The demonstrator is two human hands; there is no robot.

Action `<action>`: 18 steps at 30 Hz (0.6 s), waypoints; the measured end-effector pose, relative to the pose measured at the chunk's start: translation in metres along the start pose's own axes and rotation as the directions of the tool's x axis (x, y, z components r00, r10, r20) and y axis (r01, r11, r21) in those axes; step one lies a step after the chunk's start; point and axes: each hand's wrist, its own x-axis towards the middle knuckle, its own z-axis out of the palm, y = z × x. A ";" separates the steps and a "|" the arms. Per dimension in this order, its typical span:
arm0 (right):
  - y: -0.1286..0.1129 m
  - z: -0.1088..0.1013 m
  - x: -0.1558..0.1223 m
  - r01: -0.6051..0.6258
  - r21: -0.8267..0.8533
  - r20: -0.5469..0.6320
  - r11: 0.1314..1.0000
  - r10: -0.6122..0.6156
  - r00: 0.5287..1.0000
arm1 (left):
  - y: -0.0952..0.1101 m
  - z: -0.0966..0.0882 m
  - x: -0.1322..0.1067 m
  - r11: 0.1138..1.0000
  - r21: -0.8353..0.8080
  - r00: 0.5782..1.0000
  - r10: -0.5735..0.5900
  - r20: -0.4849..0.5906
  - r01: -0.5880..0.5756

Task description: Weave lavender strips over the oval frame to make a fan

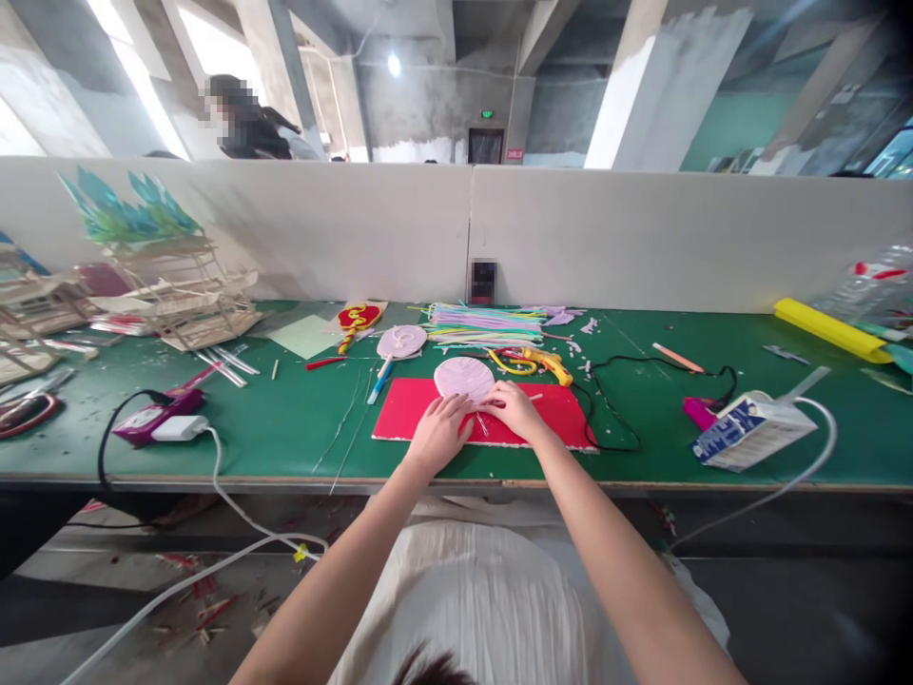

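Observation:
A flat, pale pink round disc lies partly on a red board in front of me. The fingers of my left hand rest stretched out over the disc's near edge. At its lower right edge, the fingertips and thumb of my right hand are drawn together; whatever is between them is too small to make out. Thin pale strands lie on the board between my hands. Behind the disc are a second pink disc with a curled trim and a blue-and-white pen.
Pastel fuzzy stems lie in a bundle at the back. A yellow glue gun sits right of the disc, its black cord trailing. Also around are a red-and-yellow fan shape, a power strip, a carton and wooden stick models.

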 end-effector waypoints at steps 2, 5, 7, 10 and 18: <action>0.001 0.000 0.000 0.000 0.002 -0.001 1.000 0.000 1.000 | 0.004 -0.001 -0.008 1.000 0.016 1.000 -0.014 0.004 0.014; 0.001 0.001 0.000 0.000 0.007 -0.002 1.000 0.000 1.000 | 0.007 -0.002 -0.014 0.998 0.047 0.998 -0.044 0.052 0.041; 0.001 0.001 -0.001 -0.001 0.008 -0.001 1.000 0.001 1.000 | 0.008 -0.002 -0.014 0.997 0.060 0.995 -0.060 0.082 0.055; 0.000 0.000 -0.001 -0.002 0.007 -0.001 1.000 0.002 1.000 | 0.008 -0.002 -0.012 0.996 0.062 0.993 -0.070 0.093 0.064; 0.002 0.001 -0.001 -0.004 0.013 -0.002 1.000 0.004 1.000 | 0.002 0.002 -0.012 0.980 0.097 0.982 -0.178 0.058 0.172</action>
